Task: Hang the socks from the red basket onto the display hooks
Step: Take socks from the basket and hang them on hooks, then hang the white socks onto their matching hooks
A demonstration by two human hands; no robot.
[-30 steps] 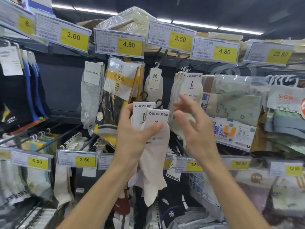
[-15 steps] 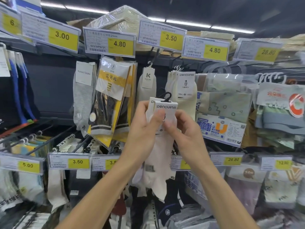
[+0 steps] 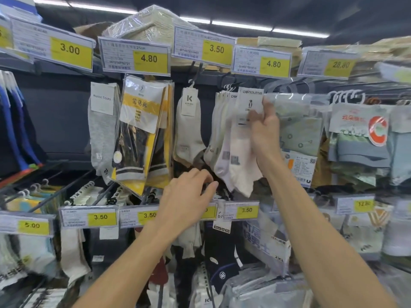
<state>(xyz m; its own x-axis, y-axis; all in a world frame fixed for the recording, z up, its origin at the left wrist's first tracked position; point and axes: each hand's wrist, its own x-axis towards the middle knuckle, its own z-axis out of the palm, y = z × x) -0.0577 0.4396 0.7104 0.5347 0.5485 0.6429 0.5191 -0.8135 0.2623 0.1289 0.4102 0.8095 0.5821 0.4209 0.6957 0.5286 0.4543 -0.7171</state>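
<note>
Landmark: upper 3.50 price tag [image 3: 216,50] on the top rail; all places are given from it
Change: half a second ago both hands held the sock pair together, well below the tag and out in front of the display; now one hand alone carries it, raised to just below and right of the tag
Sock pair: the pale pink pair [image 3: 241,150] with a penguin card lies against the front of the hanging row of like pairs [image 3: 219,121], which sits directly below the tag
Right hand: the right hand [image 3: 264,132], below and right of the tag, has its fingers and thumb closed round the card and the sock top
Left hand: the left hand [image 3: 189,196] has come off the pair and is now well below the tag and a little left; its fingers are loosely extended and appear to hold nothing
Hook: the pair's hanger and the display hook's tip are blurred; cannot tell whether it is seated
Neighbour: a single K-card sock [image 3: 189,127] hangs below and left of the tag, apart from the row
Red basket: not in view
Meaning: judged to be the hanging step for this pair, at or near seating; the freed left hand looks available for the next pair
</note>
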